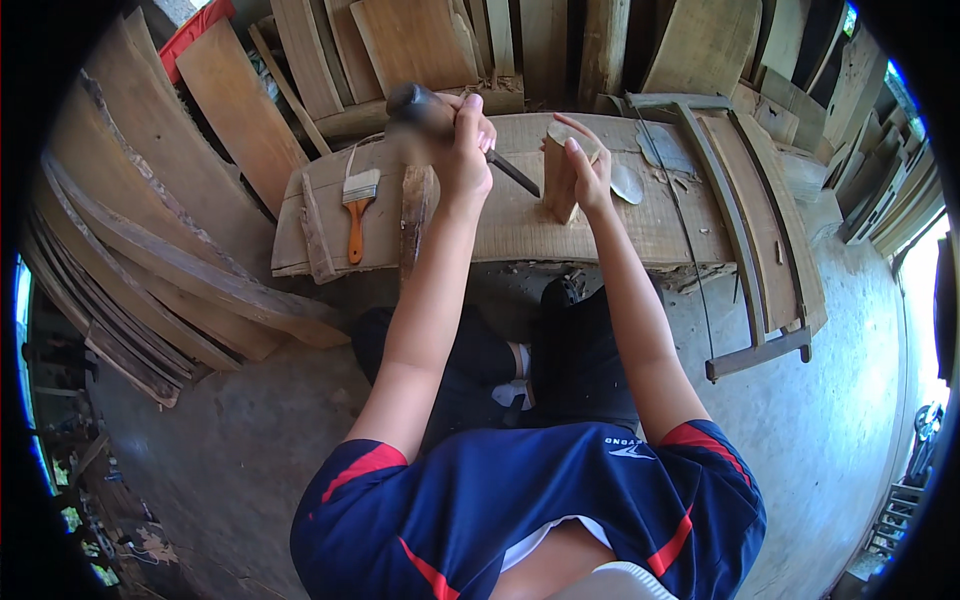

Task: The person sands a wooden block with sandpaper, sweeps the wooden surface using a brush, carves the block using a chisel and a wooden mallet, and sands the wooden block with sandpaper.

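My left hand [467,150] is wrapped round a dark tool and holds it above the board. The tool's thick black end [412,103] sticks out at the upper left. Its narrow dark shaft [515,175] slants down to the right, its tip close to a pale wooden block [562,185]. That block stands upright on the wooden work board [500,235], its top rounded. My right hand [590,168] grips the block's right side and top. A blurred patch hides part of the tool. A shiny oval piece [627,185] lies just right of my right hand.
A flat paintbrush [357,215] with an orange handle lies at the board's left, beside narrow wood strips [317,228]. A wooden frame saw [745,230] rests across the right end. Planks [240,110] lean behind and at the left. Wood chips lie scattered about.
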{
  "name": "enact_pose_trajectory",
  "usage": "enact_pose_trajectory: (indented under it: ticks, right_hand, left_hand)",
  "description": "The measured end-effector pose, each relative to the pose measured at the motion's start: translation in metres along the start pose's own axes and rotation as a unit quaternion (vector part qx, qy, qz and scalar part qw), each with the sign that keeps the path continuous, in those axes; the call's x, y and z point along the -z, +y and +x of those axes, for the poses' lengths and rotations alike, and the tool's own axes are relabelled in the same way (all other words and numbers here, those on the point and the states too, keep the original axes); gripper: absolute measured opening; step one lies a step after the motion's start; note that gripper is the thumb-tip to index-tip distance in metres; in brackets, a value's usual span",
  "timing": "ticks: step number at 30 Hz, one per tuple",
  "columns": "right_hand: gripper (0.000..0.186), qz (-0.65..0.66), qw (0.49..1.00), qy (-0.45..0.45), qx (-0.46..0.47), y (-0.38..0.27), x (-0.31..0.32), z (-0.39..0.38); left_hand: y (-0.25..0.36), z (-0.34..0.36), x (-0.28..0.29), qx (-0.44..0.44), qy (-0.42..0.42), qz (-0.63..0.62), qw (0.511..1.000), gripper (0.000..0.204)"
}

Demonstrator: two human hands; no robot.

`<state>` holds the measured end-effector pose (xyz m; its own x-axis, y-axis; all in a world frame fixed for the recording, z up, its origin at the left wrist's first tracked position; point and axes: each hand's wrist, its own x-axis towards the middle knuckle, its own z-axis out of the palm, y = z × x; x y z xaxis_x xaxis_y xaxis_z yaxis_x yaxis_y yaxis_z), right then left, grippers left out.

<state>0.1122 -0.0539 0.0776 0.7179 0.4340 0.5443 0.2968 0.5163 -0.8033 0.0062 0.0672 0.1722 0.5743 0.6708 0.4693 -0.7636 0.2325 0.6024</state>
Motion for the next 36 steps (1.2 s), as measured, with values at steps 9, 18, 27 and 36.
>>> enact_pose_trajectory:
  ticks: [9, 18, 27, 36]
  right_hand:
    - [0.039, -0.014, 0.999, 0.043, -0.004, 0.005, 0.001, -0.002]
    - [0.042, -0.019, 0.998, 0.053, -0.015, 0.004, 0.001, -0.002]
    - [0.044, -0.134, 0.989, 0.053, 0.028, -0.011, -0.013, -0.016]
    - [0.049, -0.027, 0.997, 0.07, -0.02, 0.005, -0.001, -0.007]
  left_hand:
    - [-0.012, -0.012, -0.026, -0.035, 0.067, 0.05, 0.996, 0.018]
    - [-0.026, -0.015, -0.023, -0.061, 0.045, 0.102, 0.992, 0.017]
    - [-0.068, -0.026, 0.009, -0.118, -0.001, 0.278, 0.953, 0.019]
    - [-0.025, 0.002, -0.004, 0.018, 0.119, 0.076, 0.99, 0.018]
